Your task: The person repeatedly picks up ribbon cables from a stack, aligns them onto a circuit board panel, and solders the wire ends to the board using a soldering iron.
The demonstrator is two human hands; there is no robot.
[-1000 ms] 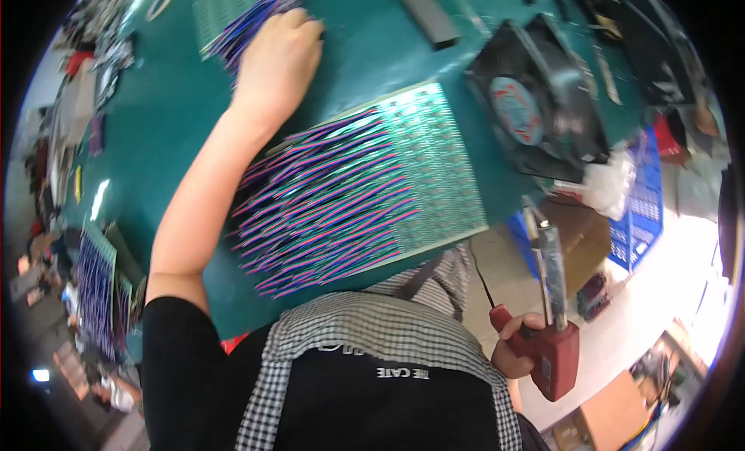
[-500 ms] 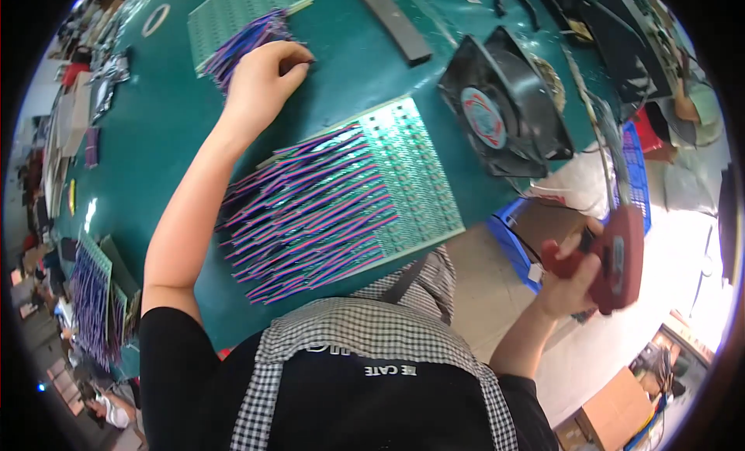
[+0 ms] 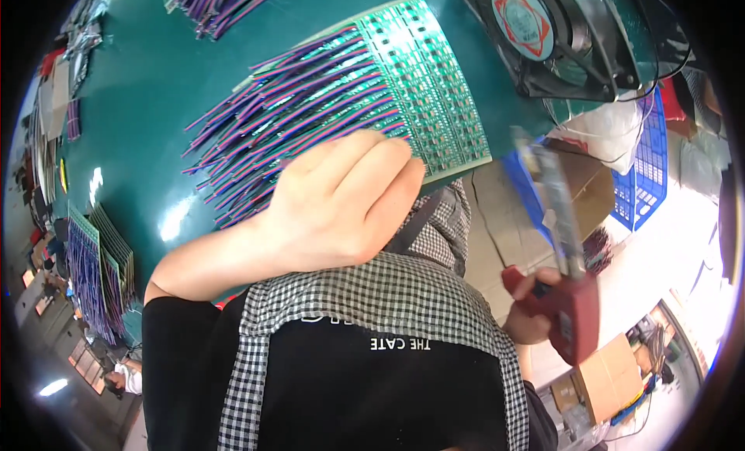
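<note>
A green circuit-board panel lies on the table in front of me. Rows of red, blue and dark wires fan out from its left side. My left hand is closed over the near wires and the board's near edge. Its fingertips are turned under, so whatever they may hold is hidden. Off the table's edge on the right, my right hand grips a red pistol-handled tool that looks like a soldering gun. Its long grey metal barrel points up and is blurred at the tip.
A black fan stands beyond the board on the right. A second wired panel's wires show at the far left. More wired panels stand at the table's left edge. A blue crate and cardboard boxes are to the right.
My left hand has come from the far wire bundle back to the near side of the board. My right hand has moved lower and inward with the red tool. The whole view has shifted.
</note>
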